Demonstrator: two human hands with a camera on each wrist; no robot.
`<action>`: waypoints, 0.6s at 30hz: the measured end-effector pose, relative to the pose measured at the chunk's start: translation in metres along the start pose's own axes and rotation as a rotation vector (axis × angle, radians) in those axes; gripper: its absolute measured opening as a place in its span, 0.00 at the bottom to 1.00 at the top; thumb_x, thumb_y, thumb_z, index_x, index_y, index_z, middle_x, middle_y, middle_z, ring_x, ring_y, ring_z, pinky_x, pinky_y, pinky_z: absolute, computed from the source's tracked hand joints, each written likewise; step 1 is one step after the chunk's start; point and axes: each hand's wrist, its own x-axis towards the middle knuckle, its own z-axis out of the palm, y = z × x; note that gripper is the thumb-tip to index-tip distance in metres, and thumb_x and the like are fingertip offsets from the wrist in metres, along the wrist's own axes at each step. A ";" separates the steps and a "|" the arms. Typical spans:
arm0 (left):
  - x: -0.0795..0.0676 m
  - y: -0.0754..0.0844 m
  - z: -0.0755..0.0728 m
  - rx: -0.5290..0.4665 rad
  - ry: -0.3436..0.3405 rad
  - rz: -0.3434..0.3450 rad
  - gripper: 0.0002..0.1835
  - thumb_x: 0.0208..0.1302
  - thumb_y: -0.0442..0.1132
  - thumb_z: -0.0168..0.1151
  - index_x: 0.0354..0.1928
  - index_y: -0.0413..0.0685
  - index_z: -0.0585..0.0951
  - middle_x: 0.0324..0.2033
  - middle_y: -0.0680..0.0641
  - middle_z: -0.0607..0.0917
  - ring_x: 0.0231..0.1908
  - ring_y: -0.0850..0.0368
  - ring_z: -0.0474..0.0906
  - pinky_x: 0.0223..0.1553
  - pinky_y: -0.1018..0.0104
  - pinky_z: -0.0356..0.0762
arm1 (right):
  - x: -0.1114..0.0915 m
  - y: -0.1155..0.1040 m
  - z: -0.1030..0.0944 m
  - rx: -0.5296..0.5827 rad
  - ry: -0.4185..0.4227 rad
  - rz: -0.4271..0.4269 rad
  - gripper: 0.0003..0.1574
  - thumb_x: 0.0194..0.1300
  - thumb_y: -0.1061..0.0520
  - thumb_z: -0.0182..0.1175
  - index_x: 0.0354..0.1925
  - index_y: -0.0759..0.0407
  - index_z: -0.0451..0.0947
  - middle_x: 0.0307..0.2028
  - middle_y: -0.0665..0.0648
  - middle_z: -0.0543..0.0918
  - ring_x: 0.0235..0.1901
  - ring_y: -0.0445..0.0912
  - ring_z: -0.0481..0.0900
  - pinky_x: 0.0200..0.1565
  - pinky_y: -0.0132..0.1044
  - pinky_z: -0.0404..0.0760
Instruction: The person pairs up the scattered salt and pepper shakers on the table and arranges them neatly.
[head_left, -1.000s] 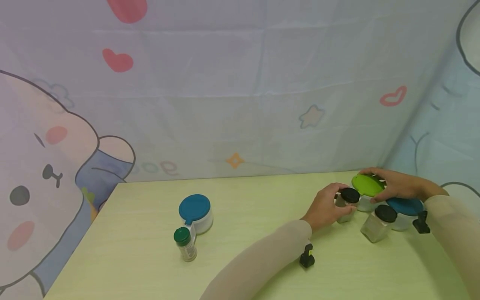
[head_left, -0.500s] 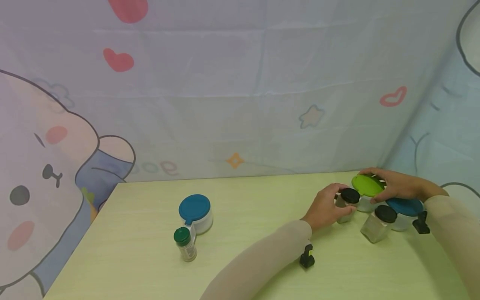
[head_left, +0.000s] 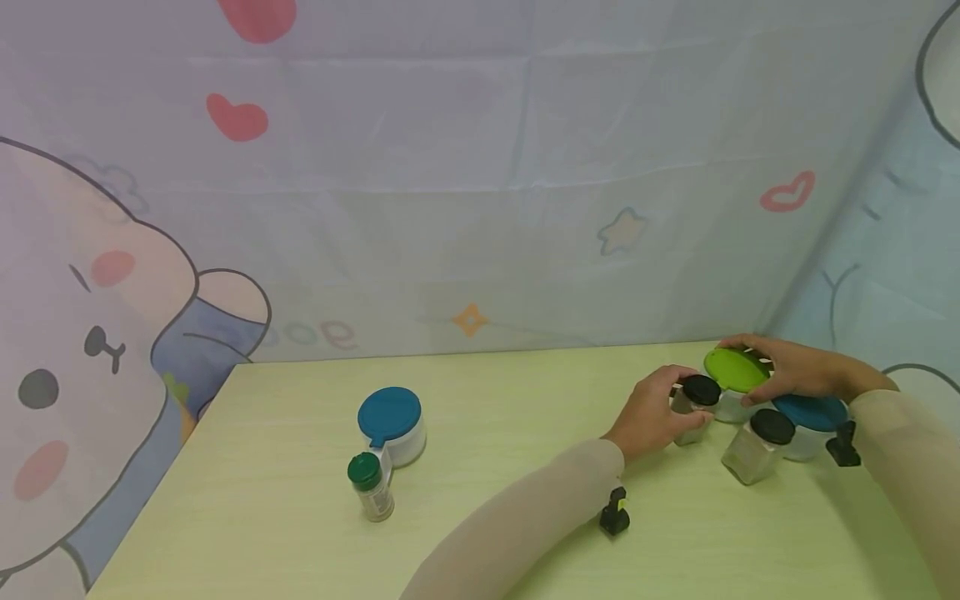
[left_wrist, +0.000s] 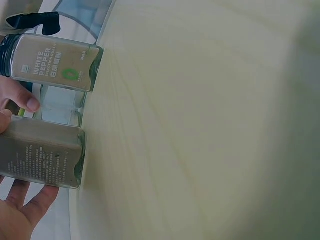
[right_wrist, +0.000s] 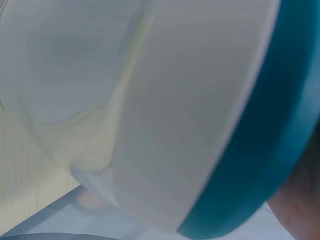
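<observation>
My left hand (head_left: 654, 414) grips a square glass spice jar (left_wrist: 42, 152) with a black lid, fingers on one side and thumb on the other. Behind it stands a clear container with a lime green lid (head_left: 735, 370), and my right hand (head_left: 797, 368) holds it with fingers and thumb spread across its lid. In front is a second black-lidded jar, labelled white pepper (left_wrist: 55, 62). Just beside that, under my right wrist, sits a container with a blue lid (head_left: 812, 412); its side fills the right wrist view, where my right hand is mostly hidden.
On the left of the pale yellow table (head_left: 247, 500) stand another blue-lidded container (head_left: 392, 421) with a handle and a small green-capped shaker bottle (head_left: 371, 487). A printed cloth (head_left: 420, 167) hangs along the table's back edge and on the right side.
</observation>
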 end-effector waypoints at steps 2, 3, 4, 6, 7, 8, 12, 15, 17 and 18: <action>0.000 0.000 0.000 -0.004 -0.002 0.000 0.28 0.66 0.47 0.71 0.65 0.53 0.74 0.56 0.57 0.80 0.52 0.73 0.76 0.52 0.86 0.71 | 0.000 0.000 0.000 0.004 0.001 0.001 0.55 0.57 0.49 0.77 0.74 0.57 0.60 0.62 0.61 0.72 0.51 0.45 0.74 0.44 0.33 0.79; 0.000 0.000 0.000 -0.007 -0.003 0.000 0.28 0.66 0.47 0.71 0.65 0.53 0.74 0.56 0.57 0.80 0.52 0.73 0.76 0.52 0.86 0.71 | 0.000 0.000 0.000 0.004 0.000 0.001 0.55 0.57 0.50 0.77 0.74 0.57 0.60 0.62 0.61 0.72 0.51 0.45 0.74 0.44 0.33 0.79; 0.000 0.000 0.000 -0.010 -0.003 0.000 0.28 0.66 0.47 0.71 0.65 0.53 0.74 0.56 0.57 0.80 0.52 0.72 0.76 0.52 0.86 0.71 | 0.000 0.000 0.000 0.004 0.000 0.003 0.55 0.57 0.50 0.77 0.75 0.57 0.60 0.62 0.61 0.72 0.51 0.45 0.74 0.44 0.33 0.79; 0.000 -0.001 0.000 -0.009 -0.004 -0.001 0.28 0.65 0.47 0.71 0.65 0.53 0.74 0.56 0.57 0.80 0.51 0.73 0.76 0.52 0.85 0.71 | 0.000 -0.001 0.000 0.002 -0.001 0.008 0.55 0.57 0.49 0.77 0.75 0.56 0.60 0.62 0.61 0.72 0.51 0.45 0.74 0.44 0.33 0.79; 0.000 -0.001 0.001 -0.009 -0.004 -0.002 0.28 0.65 0.47 0.71 0.65 0.53 0.74 0.56 0.58 0.80 0.51 0.73 0.76 0.52 0.85 0.71 | -0.001 -0.002 0.000 0.002 -0.002 0.010 0.55 0.57 0.49 0.77 0.74 0.56 0.60 0.62 0.61 0.72 0.51 0.46 0.74 0.45 0.33 0.79; 0.000 -0.001 0.001 -0.007 -0.005 -0.003 0.28 0.65 0.47 0.71 0.65 0.53 0.74 0.56 0.58 0.80 0.51 0.73 0.75 0.52 0.85 0.71 | -0.001 -0.002 0.000 0.001 -0.002 0.012 0.55 0.58 0.49 0.77 0.74 0.56 0.60 0.62 0.61 0.72 0.51 0.47 0.74 0.45 0.33 0.79; 0.001 -0.001 0.002 -0.004 -0.003 -0.008 0.28 0.65 0.47 0.71 0.65 0.53 0.74 0.56 0.59 0.80 0.51 0.74 0.75 0.51 0.85 0.71 | -0.001 -0.004 -0.001 0.000 -0.007 0.014 0.55 0.58 0.48 0.76 0.74 0.57 0.59 0.62 0.62 0.72 0.52 0.49 0.73 0.45 0.33 0.79; 0.001 -0.001 0.002 -0.006 -0.003 -0.011 0.29 0.65 0.47 0.71 0.65 0.53 0.74 0.56 0.59 0.80 0.51 0.74 0.75 0.51 0.85 0.72 | -0.001 -0.004 -0.001 0.003 -0.010 0.013 0.55 0.58 0.48 0.76 0.75 0.57 0.59 0.62 0.62 0.72 0.52 0.49 0.73 0.44 0.33 0.79; 0.002 -0.002 0.002 -0.005 -0.004 -0.012 0.29 0.65 0.47 0.71 0.65 0.53 0.74 0.56 0.59 0.80 0.51 0.74 0.75 0.51 0.85 0.72 | -0.001 -0.005 -0.001 0.004 -0.011 0.012 0.55 0.58 0.48 0.76 0.75 0.58 0.59 0.62 0.62 0.72 0.52 0.49 0.73 0.44 0.33 0.79; 0.002 -0.002 0.002 -0.005 -0.004 -0.013 0.29 0.65 0.47 0.71 0.65 0.53 0.74 0.56 0.59 0.80 0.51 0.74 0.75 0.51 0.85 0.72 | -0.002 -0.005 -0.001 0.005 -0.010 0.013 0.55 0.58 0.48 0.76 0.75 0.58 0.59 0.62 0.62 0.72 0.52 0.49 0.74 0.44 0.33 0.79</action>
